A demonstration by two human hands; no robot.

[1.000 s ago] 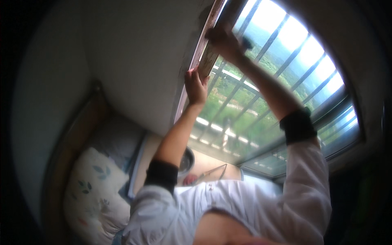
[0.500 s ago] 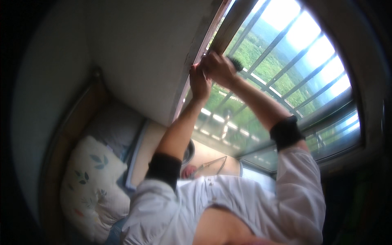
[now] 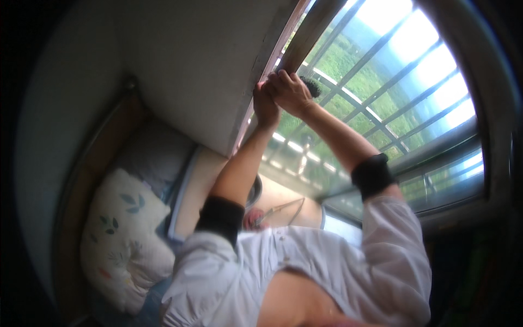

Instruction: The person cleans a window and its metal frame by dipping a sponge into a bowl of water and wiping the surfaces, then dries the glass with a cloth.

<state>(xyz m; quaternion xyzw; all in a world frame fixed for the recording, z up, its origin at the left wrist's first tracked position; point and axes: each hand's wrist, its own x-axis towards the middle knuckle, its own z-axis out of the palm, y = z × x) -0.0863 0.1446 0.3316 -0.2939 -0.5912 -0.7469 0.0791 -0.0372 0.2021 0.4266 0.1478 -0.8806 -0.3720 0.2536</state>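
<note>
Both my arms reach up to the brown window frame (image 3: 308,41) along the left side of the window. My right hand (image 3: 291,94) is closed, its fingers curled over against the frame. Dark bristles of a brush (image 3: 310,86) stick out past its knuckles on the window side; the handle is hidden in the grip. Right beside it, touching or nearly touching, my left hand (image 3: 265,106) is closed at the frame's edge by the wall. Whatever its fingers hold is hidden.
Metal bars (image 3: 376,61) cross the window, with green hillside beyond. At lower left lies a white leaf-print pillow (image 3: 122,234) beside a grey cushion (image 3: 150,155). Below my arms, a light ledge (image 3: 280,188) carries a dark round object (image 3: 254,192) and a red item (image 3: 253,219).
The view has tilted slightly, shifting the bars and pillow in it. My right hand and the brush have moved a little left, closer over my left hand. Both hands remain closed at the frame.
</note>
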